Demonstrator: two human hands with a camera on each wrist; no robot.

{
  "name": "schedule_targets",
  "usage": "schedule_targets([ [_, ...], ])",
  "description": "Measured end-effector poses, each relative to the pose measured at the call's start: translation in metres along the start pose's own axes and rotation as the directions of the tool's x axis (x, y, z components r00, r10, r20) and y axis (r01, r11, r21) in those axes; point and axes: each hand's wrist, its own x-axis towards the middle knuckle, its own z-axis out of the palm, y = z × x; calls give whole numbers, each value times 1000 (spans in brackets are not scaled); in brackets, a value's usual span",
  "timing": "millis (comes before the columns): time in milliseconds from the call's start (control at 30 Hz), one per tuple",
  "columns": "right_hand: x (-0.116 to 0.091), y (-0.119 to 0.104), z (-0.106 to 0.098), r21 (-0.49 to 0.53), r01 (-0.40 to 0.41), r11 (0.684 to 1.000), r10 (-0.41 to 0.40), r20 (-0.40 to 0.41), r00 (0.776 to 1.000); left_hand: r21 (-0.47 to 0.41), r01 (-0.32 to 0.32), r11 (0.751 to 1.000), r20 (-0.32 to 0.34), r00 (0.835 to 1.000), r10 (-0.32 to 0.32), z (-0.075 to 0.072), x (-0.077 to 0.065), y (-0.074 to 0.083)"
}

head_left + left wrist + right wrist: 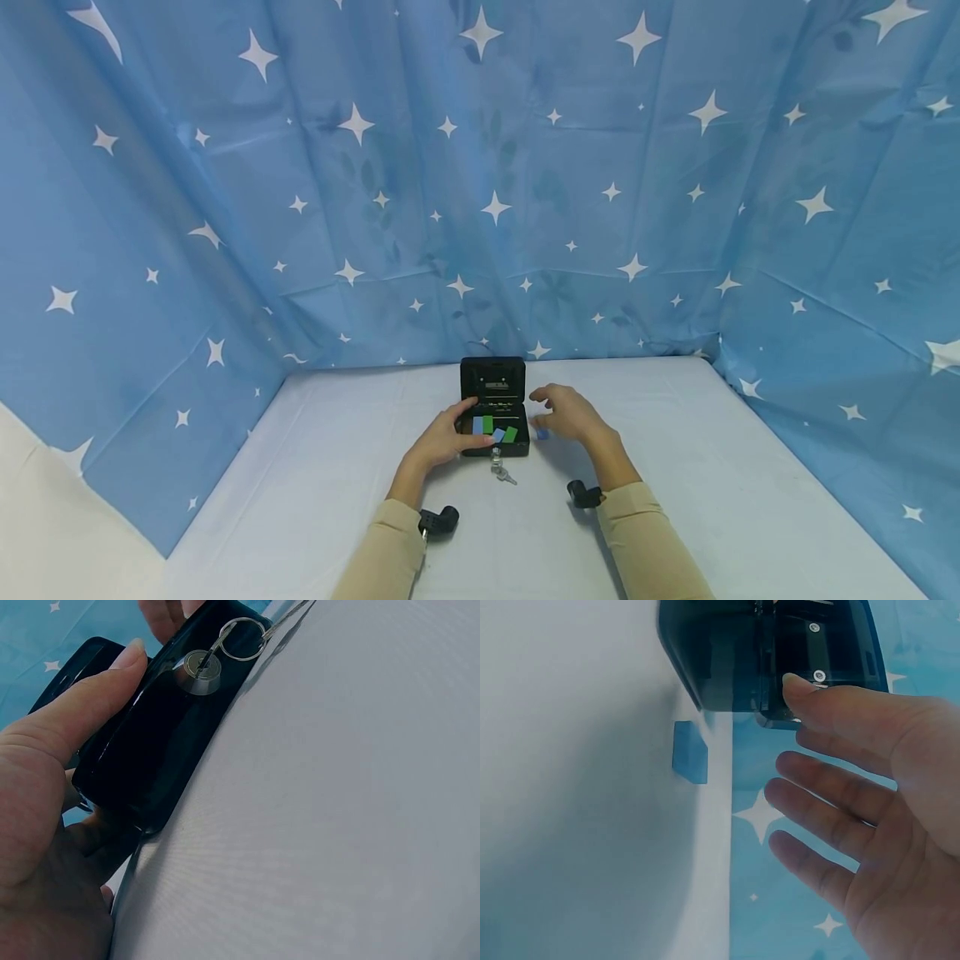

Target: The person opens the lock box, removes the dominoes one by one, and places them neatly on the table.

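Observation:
A small black cash box [514, 450] stands on the table with its lid [492, 368] raised. Blue pieces [477, 426] and green pieces [510, 435] lie inside. My left hand [433, 443] grips the box's left side, the thumb over its front rim and the fingers around the side. A key sits in the front lock [201, 671], and a ring [241, 639] links it to another key [504, 474]. Beside the box's right side, my right hand [567, 414] hovers with fingers spread, holding nothing. A blue piece [691, 752] lies on the table beneath it.
The white table [300, 483] carries the box near its far edge. Behind and at both sides hangs a blue curtain [420, 208] with white stars. A black wrist camera [438, 521] is strapped to the left wrist, another [583, 494] to the right.

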Motion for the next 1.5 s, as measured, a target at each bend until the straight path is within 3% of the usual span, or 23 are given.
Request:
schedule_targets([
  [1200,-5,-28,-3,34,117,993,-114,-80,990,18,-8,1000,4,1000,8,0,2,-3],
  [1500,-3,-33,2,57,168,984,-164,-61,985,16,-12,1000,7,1000,12,0,1,0],
])
